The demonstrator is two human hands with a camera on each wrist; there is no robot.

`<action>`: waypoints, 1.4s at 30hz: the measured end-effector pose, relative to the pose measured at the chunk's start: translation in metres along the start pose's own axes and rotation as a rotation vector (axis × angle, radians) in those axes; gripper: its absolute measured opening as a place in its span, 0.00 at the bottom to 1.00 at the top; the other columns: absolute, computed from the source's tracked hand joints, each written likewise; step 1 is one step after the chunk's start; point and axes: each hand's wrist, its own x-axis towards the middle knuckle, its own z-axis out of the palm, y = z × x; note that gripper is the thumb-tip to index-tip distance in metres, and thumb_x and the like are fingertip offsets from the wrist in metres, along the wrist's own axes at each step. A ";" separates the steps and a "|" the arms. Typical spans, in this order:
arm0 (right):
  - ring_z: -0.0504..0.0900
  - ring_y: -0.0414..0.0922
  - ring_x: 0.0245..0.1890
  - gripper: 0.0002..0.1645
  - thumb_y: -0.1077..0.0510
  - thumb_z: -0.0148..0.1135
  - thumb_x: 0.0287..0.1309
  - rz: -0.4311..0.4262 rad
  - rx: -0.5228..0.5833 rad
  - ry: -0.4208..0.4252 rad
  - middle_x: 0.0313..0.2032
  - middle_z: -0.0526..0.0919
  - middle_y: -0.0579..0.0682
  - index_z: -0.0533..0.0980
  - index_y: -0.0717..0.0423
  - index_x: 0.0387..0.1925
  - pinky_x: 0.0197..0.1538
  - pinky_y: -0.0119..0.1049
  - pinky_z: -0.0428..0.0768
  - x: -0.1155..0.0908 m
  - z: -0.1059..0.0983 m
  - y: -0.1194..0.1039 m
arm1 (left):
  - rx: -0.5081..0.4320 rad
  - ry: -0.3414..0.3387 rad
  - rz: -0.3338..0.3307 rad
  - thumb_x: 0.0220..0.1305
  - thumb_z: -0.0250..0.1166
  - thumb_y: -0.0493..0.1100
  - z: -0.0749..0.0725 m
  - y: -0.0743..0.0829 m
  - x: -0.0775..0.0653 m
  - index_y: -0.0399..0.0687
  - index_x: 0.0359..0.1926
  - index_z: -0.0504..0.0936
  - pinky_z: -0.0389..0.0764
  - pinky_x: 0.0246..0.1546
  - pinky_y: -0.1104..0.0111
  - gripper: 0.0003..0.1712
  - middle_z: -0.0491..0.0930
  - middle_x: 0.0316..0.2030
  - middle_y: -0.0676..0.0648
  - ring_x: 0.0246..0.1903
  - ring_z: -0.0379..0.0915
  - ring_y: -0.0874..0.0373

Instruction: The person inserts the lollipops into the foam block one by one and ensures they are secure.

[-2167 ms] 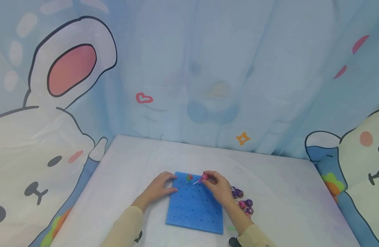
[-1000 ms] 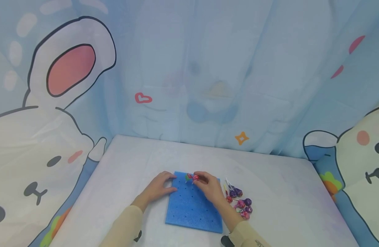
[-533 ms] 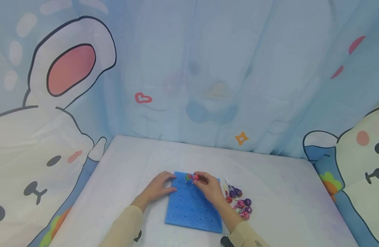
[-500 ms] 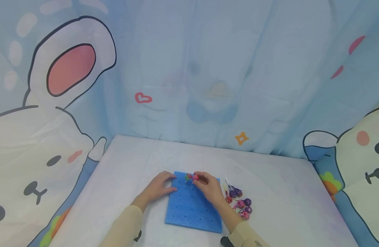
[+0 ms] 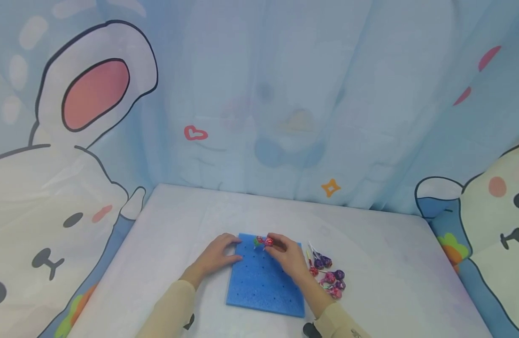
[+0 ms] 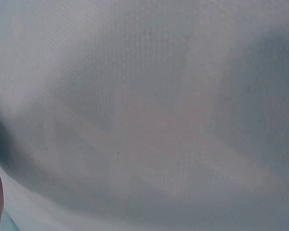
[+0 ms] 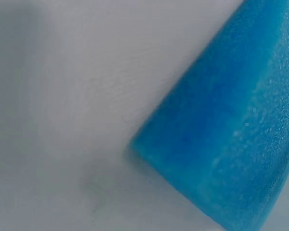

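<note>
A blue foam board (image 5: 265, 287) dotted with small holes lies on the table. Along its upper left edge rests my left hand (image 5: 216, 255), fingers and thumb spread apart against the side. My right hand (image 5: 290, 257) pinches a pink-red lollipop (image 5: 268, 241) by its wrapped head near the board's top edge. Its white stick points down at the board; whether the tip sits in a hole is too small to tell. Just left of it, a red and green lollipop (image 5: 259, 240) stands on the board. The right wrist view shows only a corner of the foam board (image 7: 207, 139).
Right of the board, several loose lollipops (image 5: 329, 278) in purple, red and pink wrappers lie in a group, partly behind my right forearm. A white cloth (image 5: 382, 263) covers the table. A printed blue curtain (image 5: 259, 103) hangs behind it.
Over two seconds, my right hand has moved left with the lollipop, whose stick went from slanted to nearly upright. In the last half second little differs. My left hand has stayed put.
</note>
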 end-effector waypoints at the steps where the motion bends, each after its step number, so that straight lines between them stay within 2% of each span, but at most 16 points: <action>1: 0.79 0.50 0.57 0.25 0.57 0.68 0.59 0.000 0.004 0.001 0.56 0.80 0.52 0.76 0.52 0.59 0.57 0.39 0.79 0.000 -0.001 0.001 | 0.000 0.001 0.002 0.61 0.70 0.50 0.000 0.000 0.000 0.44 0.58 0.77 0.68 0.65 0.55 0.27 0.76 0.55 0.46 0.60 0.69 0.50; 10: 0.78 0.48 0.58 0.23 0.58 0.67 0.60 0.003 -0.012 0.035 0.55 0.81 0.50 0.77 0.52 0.58 0.58 0.39 0.78 0.000 -0.014 0.008 | -0.002 -0.008 -0.007 0.61 0.70 0.50 -0.002 0.001 0.000 0.43 0.58 0.77 0.68 0.65 0.54 0.28 0.76 0.55 0.46 0.61 0.69 0.49; 19: 0.78 0.48 0.58 0.23 0.54 0.65 0.63 0.051 -0.060 0.087 0.55 0.81 0.51 0.76 0.52 0.58 0.60 0.42 0.77 -0.003 -0.035 0.007 | 0.005 -0.013 -0.007 0.61 0.69 0.50 -0.003 0.001 0.001 0.43 0.59 0.77 0.68 0.65 0.54 0.28 0.76 0.56 0.46 0.61 0.68 0.48; 30: 0.77 0.48 0.59 0.25 0.49 0.64 0.63 0.070 -0.080 0.096 0.57 0.80 0.51 0.74 0.51 0.60 0.60 0.42 0.77 -0.012 -0.061 0.019 | -0.003 -0.012 -0.015 0.62 0.69 0.50 -0.002 0.001 0.001 0.44 0.59 0.76 0.68 0.65 0.54 0.27 0.75 0.56 0.46 0.61 0.68 0.49; 34: 0.77 0.47 0.59 0.26 0.47 0.64 0.63 0.095 -0.078 0.105 0.58 0.79 0.50 0.74 0.49 0.60 0.59 0.40 0.78 -0.015 -0.071 0.025 | -0.001 -0.011 -0.014 0.62 0.69 0.50 -0.002 0.000 0.001 0.44 0.59 0.76 0.68 0.65 0.53 0.27 0.75 0.56 0.46 0.61 0.68 0.49; 42: 0.78 0.48 0.58 0.26 0.47 0.63 0.65 0.079 -0.174 0.154 0.58 0.79 0.53 0.74 0.52 0.61 0.58 0.37 0.77 -0.021 -0.092 0.034 | 0.006 -0.018 -0.018 0.62 0.69 0.51 0.000 -0.001 0.001 0.45 0.59 0.76 0.68 0.65 0.54 0.28 0.76 0.56 0.47 0.61 0.68 0.50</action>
